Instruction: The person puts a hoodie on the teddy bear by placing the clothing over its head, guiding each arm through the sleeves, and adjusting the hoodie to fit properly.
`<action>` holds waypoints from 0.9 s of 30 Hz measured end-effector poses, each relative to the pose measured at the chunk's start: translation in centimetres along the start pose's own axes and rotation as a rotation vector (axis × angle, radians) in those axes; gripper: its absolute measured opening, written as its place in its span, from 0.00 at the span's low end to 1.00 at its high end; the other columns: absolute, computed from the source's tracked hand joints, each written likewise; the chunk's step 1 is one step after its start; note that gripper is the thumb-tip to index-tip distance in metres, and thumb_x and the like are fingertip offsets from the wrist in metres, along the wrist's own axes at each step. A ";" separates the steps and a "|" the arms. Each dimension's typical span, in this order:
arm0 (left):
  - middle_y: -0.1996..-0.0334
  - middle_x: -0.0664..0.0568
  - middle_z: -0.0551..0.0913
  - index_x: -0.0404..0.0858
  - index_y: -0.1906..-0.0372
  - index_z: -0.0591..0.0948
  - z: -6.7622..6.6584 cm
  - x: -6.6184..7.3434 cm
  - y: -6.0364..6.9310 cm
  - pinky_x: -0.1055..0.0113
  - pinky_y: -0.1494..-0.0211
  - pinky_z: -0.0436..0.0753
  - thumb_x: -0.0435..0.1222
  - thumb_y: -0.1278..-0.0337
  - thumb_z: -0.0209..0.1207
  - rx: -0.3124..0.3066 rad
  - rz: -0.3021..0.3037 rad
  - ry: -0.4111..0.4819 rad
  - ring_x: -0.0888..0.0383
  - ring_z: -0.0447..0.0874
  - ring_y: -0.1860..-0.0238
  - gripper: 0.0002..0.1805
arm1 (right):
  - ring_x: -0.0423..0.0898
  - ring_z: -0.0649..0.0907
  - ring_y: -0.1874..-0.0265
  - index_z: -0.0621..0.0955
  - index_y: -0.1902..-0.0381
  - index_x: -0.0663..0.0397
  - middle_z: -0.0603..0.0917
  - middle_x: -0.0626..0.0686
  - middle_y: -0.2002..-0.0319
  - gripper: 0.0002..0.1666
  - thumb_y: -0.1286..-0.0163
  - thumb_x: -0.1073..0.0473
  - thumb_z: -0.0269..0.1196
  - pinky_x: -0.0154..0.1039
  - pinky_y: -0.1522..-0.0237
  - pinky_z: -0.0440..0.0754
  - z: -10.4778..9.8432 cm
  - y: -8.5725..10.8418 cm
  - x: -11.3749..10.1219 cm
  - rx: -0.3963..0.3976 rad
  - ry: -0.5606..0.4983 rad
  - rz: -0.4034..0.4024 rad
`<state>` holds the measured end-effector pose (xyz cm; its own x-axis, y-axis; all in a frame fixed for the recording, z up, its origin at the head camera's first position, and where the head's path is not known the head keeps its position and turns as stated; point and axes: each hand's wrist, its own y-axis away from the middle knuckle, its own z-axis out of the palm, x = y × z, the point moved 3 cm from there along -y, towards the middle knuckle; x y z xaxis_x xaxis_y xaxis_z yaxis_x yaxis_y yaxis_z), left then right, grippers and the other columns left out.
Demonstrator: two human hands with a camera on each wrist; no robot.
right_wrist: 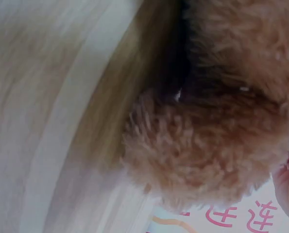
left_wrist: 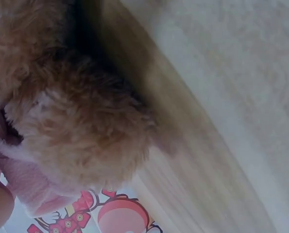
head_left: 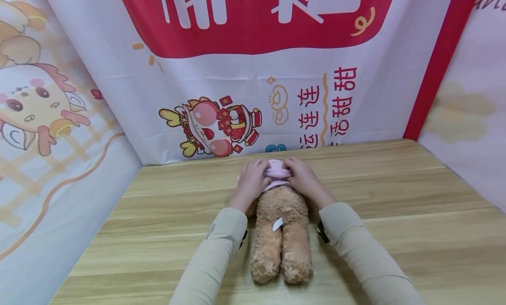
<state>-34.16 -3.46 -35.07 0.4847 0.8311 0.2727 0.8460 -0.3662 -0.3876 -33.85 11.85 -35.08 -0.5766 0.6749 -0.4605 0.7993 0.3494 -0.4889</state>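
Note:
A brown plush toy (head_left: 281, 204) lies on the wooden table, its two legs toward me and a small white tag (head_left: 278, 224) between them. Pink cloth (head_left: 277, 170) covers its far end, so the head is hidden. My left hand (head_left: 251, 182) grips the cloth on the left side, and my right hand (head_left: 305, 178) grips it on the right. In the left wrist view, a furry arm of the toy (left_wrist: 86, 131) fills the middle, beside the pink cloth (left_wrist: 35, 184). The right wrist view shows the other furry arm (right_wrist: 207, 150) with fingertips of my right hand (right_wrist: 287, 191) at the edge.
The wooden table (head_left: 170, 235) extends to both sides of the toy. A printed white and red cloth backdrop (head_left: 245, 77) hangs along its far edge, close beyond my hands. Printed side sheets (head_left: 59, 173) stand at the left and right.

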 end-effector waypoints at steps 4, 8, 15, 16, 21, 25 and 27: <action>0.66 0.48 0.78 0.39 0.69 0.75 0.1 0.2 0.2 0.53 0.52 0.77 0.32 0.49 0.65 0.070 0.046 -0.012 0.48 0.79 0.60 0.09 | 0.51 0.74 0.70 0.72 0.75 0.61 0.75 0.56 0.73 0.14 0.57 0.81 0.59 0.45 0.65 0.74 -0.1 0.0 -0.2 0.029 0.023 -0.053; 0.71 0.49 0.77 0.39 0.72 0.73 0.0 0.3 0.3 0.58 0.61 0.77 0.30 0.52 0.65 0.117 0.061 -0.028 0.50 0.78 0.66 0.10 | 0.50 0.74 0.71 0.72 0.75 0.60 0.74 0.55 0.75 0.15 0.58 0.81 0.58 0.44 0.66 0.73 -0.1 -0.1 -0.4 0.041 0.040 -0.060; 0.65 0.49 0.80 0.40 0.61 0.76 -0.5 0.5 0.3 0.60 0.62 0.79 0.35 0.48 0.66 0.060 0.065 -0.017 0.53 0.79 0.65 0.11 | 0.51 0.78 0.71 0.75 0.69 0.59 0.80 0.56 0.72 0.16 0.54 0.80 0.59 0.46 0.67 0.77 -0.1 0.0 -0.6 0.052 0.030 -0.009; 0.64 0.48 0.80 0.39 0.60 0.76 -0.6 0.6 0.4 0.60 0.61 0.79 0.36 0.46 0.64 0.036 0.072 -0.006 0.53 0.78 0.65 0.11 | 0.51 0.78 0.71 0.75 0.69 0.59 0.80 0.56 0.72 0.16 0.53 0.80 0.60 0.46 0.66 0.78 -0.1 0.0 -0.6 0.048 0.029 0.001; 0.59 0.45 0.77 0.38 0.62 0.77 -0.7 0.5 0.7 0.56 0.53 0.79 0.43 0.33 0.52 -0.077 -0.004 0.159 0.51 0.77 0.60 0.12 | 0.50 0.81 0.68 0.80 0.64 0.60 0.83 0.56 0.68 0.10 0.46 0.70 0.64 0.46 0.62 0.80 -0.3 0.4 -0.4 -0.005 0.044 0.052; 0.55 0.43 0.75 0.39 0.68 0.78 -0.5 -0.1 0.4 0.56 0.51 0.77 0.45 0.31 0.51 -0.099 -0.153 0.315 0.50 0.77 0.57 0.15 | 0.50 0.81 0.65 0.82 0.59 0.58 0.84 0.56 0.65 0.12 0.36 0.56 0.62 0.47 0.58 0.79 -0.6 0.5 -0.5 -0.070 0.010 0.128; 0.52 0.43 0.74 0.38 0.68 0.77 -0.5 -0.3 0.0 0.56 0.50 0.77 0.43 0.33 0.54 -0.123 -0.194 0.354 0.50 0.77 0.55 0.13 | 0.52 0.81 0.63 0.81 0.59 0.58 0.83 0.58 0.62 0.13 0.33 0.54 0.60 0.49 0.56 0.79 -0.8 0.4 -0.5 -0.096 -0.013 0.145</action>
<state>-34.21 -3.86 -34.73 0.3416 0.7022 0.6247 0.9391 -0.2821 -0.1965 -33.07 12.14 -34.47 -0.4557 0.7147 -0.5306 0.8864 0.3099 -0.3437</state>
